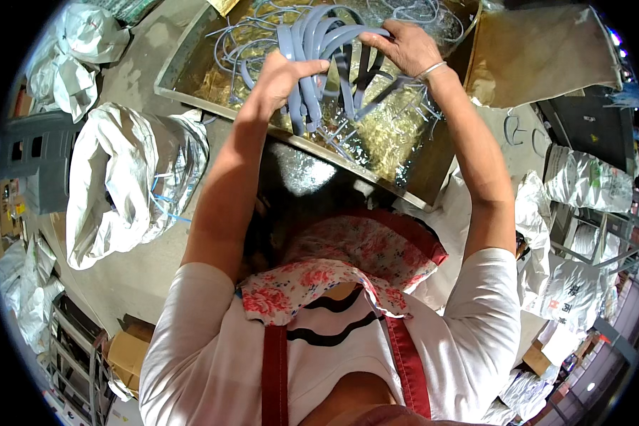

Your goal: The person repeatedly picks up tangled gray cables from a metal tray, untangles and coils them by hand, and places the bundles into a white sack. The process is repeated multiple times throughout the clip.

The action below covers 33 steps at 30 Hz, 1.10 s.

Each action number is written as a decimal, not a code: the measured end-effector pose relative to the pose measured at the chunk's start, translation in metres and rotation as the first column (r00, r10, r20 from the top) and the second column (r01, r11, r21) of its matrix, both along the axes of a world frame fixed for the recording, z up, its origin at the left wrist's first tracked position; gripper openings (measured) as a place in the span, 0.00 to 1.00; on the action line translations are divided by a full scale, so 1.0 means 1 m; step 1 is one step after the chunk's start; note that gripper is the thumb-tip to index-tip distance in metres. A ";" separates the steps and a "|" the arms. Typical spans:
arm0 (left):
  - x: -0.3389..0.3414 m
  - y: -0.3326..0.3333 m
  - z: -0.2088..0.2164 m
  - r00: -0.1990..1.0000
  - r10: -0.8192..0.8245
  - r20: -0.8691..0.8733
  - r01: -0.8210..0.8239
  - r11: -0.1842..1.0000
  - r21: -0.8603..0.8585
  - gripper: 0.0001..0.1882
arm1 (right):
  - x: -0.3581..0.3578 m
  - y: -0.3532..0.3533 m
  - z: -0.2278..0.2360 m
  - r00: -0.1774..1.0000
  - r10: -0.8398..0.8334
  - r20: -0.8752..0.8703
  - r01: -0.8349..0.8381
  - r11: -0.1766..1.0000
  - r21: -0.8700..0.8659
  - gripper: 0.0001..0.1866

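Observation:
Over a metal-edged tray (pixel 192 106), a bunch of curved blue-grey plastic bands (pixel 307 50) is held between my hands. My left hand (pixel 280 79) is closed round the near left side of the bunch, its thumb lying across the bands. At the far right end, my right hand (pixel 407 48) grips the bands between thumb and fingers; a light bracelet circles its wrist. Several dark bands (pixel 362 78) hang below and between the hands. Thin blue-grey plastic strands (pixel 238 46) and shiny clear pieces lie in the tray beneath.
An open white woven sack (pixel 113 184) stands on the floor to the left, near a grey plastic crate (pixel 39 160). A brown sheet (pixel 543 57) lies right of the tray. White sacks (pixel 589 177) and metal racks fill the right side. A cardboard box (pixel 128 355) sits lower left.

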State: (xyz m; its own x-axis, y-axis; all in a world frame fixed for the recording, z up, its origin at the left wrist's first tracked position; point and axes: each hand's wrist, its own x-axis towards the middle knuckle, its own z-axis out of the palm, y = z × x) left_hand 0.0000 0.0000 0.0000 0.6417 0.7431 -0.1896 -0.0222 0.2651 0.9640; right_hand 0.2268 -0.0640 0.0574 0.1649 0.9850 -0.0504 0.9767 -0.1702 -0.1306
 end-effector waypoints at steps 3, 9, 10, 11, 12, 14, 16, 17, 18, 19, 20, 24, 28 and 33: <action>0.003 -0.001 -0.014 0.998 0.016 0.067 -0.005 0.987 -0.162 0.10 | 0.014 -0.011 0.002 0.881 0.129 0.455 -0.343 0.836 0.429 0.19; -0.002 0.003 -0.005 0.990 0.057 0.127 -0.026 0.972 -0.235 0.09 | -0.033 -0.024 -0.066 0.740 0.441 0.508 -0.401 0.895 -0.192 0.12; 0.001 -0.001 -0.003 0.992 0.085 0.092 -0.063 0.974 -0.219 0.09 | -0.041 -0.025 -0.068 0.730 0.462 0.504 -0.371 0.887 -0.275 0.12; 0.005 -0.007 0.002 0.990 0.115 0.087 -0.105 0.988 -0.113 0.08 | -0.048 -0.028 -0.068 0.720 0.483 0.499 -0.338 0.871 -0.356 0.11; 0.009 -0.009 0.001 0.989 0.121 0.084 -0.112 0.989 -0.101 0.08 | -0.053 -0.034 -0.061 0.762 0.514 0.395 -0.369 0.845 -0.387 0.10; 0.011 -0.011 -0.005 0.987 0.146 0.073 -0.136 0.983 -0.125 0.08 | -0.069 -0.034 -0.062 0.850 0.464 0.249 -0.311 0.824 -0.473 0.15; 0.014 -0.012 -0.008 0.981 0.180 0.067 -0.166 0.969 -0.183 0.10 | -0.091 -0.034 -0.034 0.971 0.234 0.058 -0.155 0.791 -0.592 0.28; 0.013 -0.011 -0.006 0.968 0.235 0.092 -0.209 0.950 -0.232 0.09 | -0.089 -0.029 -0.041 0.984 0.178 0.025 -0.118 0.744 -0.658 0.34; 0.012 -0.010 -0.004 0.951 0.288 0.112 -0.247 0.927 -0.283 0.09 | -0.088 -0.031 -0.041 0.979 0.196 0.049 -0.113 0.733 -0.671 0.34; 0.011 -0.009 -0.003 0.931 0.341 0.129 -0.283 0.899 -0.333 0.09 | -0.088 -0.034 -0.038 0.974 0.215 0.072 -0.108 0.721 -0.684 0.34; 0.009 -0.009 -0.003 0.912 0.381 0.151 -0.291 0.862 -0.416 0.09 | -0.091 -0.039 -0.035 0.960 0.264 0.096 -0.118 0.688 -0.716 0.32; 0.018 -0.006 -0.023 0.867 0.468 0.170 -0.353 0.819 -0.453 0.08 | -0.113 -0.058 -0.066 0.822 0.516 0.242 -0.241 0.699 -0.673 0.12; 0.017 0.027 -0.026 0.698 0.713 0.065 -0.478 0.531 -0.700 0.07 | -0.161 -0.103 -0.089 0.712 0.698 0.078 -0.415 0.507 -0.755 0.10; -0.013 0.043 -0.025 0.601 0.754 0.264 -0.456 0.595 -0.662 0.10 | -0.075 -0.097 -0.098 0.967 0.233 0.102 -0.120 0.774 -0.621 0.19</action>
